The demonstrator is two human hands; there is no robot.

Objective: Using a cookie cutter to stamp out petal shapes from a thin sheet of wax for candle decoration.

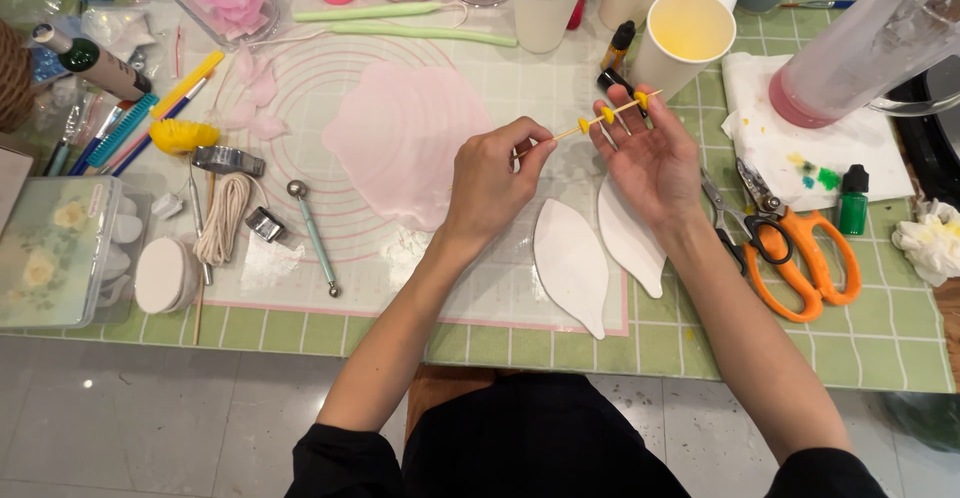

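Note:
My left hand [492, 180] pinches the near end of a thin wooden skewer [596, 121] that carries three small yellow beads of clay. My right hand [650, 153] lies palm up under the skewer's far end, its fingertips touching the stick near the outer beads. Both hands hover over a translucent work mat [300, 288] marked with pink circles. A flat rolled sheet of pink clay [400, 138] rests on the mat just left of my left hand. Two white leaf-shaped cutouts [572, 263] lie below my hands.
Paper cups [686, 33] of coloured paste stand at the back. Orange-handled scissors [800, 258] and a small green bottle [852, 200] lie to the right by a stained paper towel [800, 148]. A ball-end tool [312, 233], coiled string [225, 216] and a plastic box [55, 248] sit on the left.

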